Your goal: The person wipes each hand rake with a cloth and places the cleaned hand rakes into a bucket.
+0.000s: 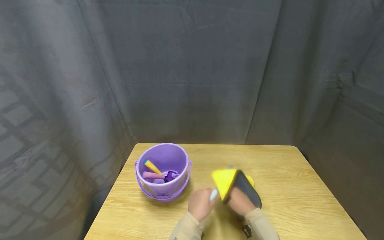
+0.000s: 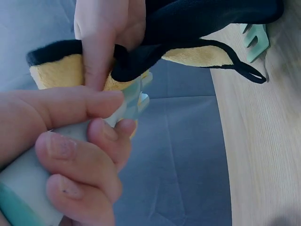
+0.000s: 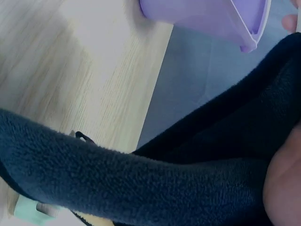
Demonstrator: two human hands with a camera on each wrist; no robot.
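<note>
Left hand: the left hand (image 1: 200, 204) grips a tool, fingers curled round the handle, one digit lying along the top.
Tool: the tool (image 1: 213, 194) is in front of the person, right of the bucket. Smooth handle, rounded, white with a teal section at the butt. Pale blue, translucent-looking prongs at the far end, partly behind the cloth.
Right hand: the right hand (image 1: 241, 201) holds the cloth, inside its fold; one finger reaches down over the yellow face, next to the prongs. Full grip hidden by fabric.
Cloth: the cloth (image 1: 223, 180) is soft plush, yellow one side, dark grey the other, black edging, hanging loop at a corner. Bunched and folded, raised above the table. Contact with the prongs: can't tell.
Bucket: the purple bucket (image 1: 163, 190) stands upright on the left, smooth plastic, round, tapered, carry handle hanging down.
Bucket contents: yellow handle (image 1: 153, 167) with a blue end, leaning; pink handle (image 1: 153, 175) across it; dark purple piece beside them.
Fork: mint-green fork (image 2: 256, 42), short curved tines, flat on the wood near the cloth.
Table: light wood grain, rounded far corners (image 1: 300, 186).
Backdrop: grey curtain (image 1: 192, 66), creased fabric.
</note>
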